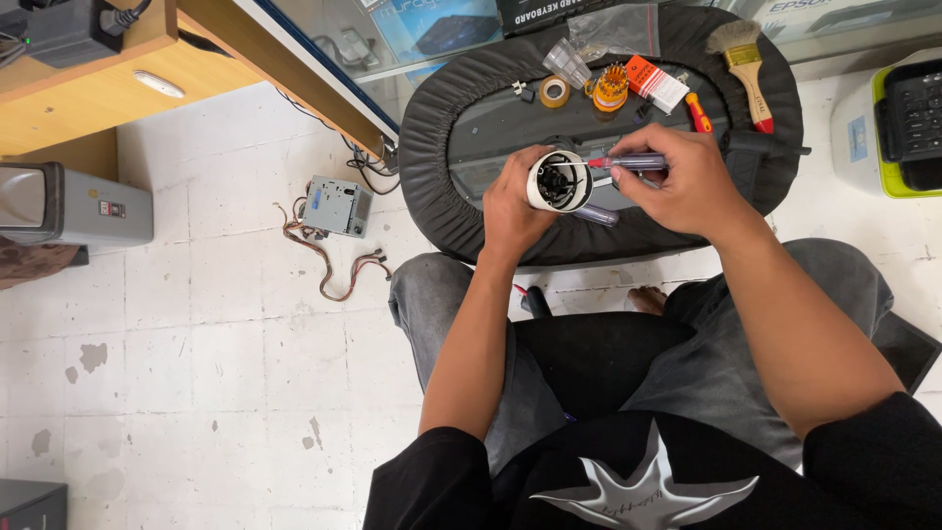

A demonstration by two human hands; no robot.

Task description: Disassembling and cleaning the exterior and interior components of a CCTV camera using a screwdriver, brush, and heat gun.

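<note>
My left hand [510, 201] grips a white round camera housing [558, 182] with its open end facing up, dark parts inside. My right hand [682, 177] holds a screwdriver with a clear purple handle [636, 162], its tip pointing left into the housing. A second clear-handled tool [596, 215] lies just below the housing. Both hands hover over a small oval table with a black padded rim [432, 128].
On the table lie a tape roll [554, 91], an orange bit holder [610, 86], an orange-and-white box [655, 82], a red screwdriver [698, 113], a paintbrush [748, 69] and plastic bags [608, 34]. A metal box with wires [335, 206] sits on the tiled floor; a wooden desk [98, 88] stands left.
</note>
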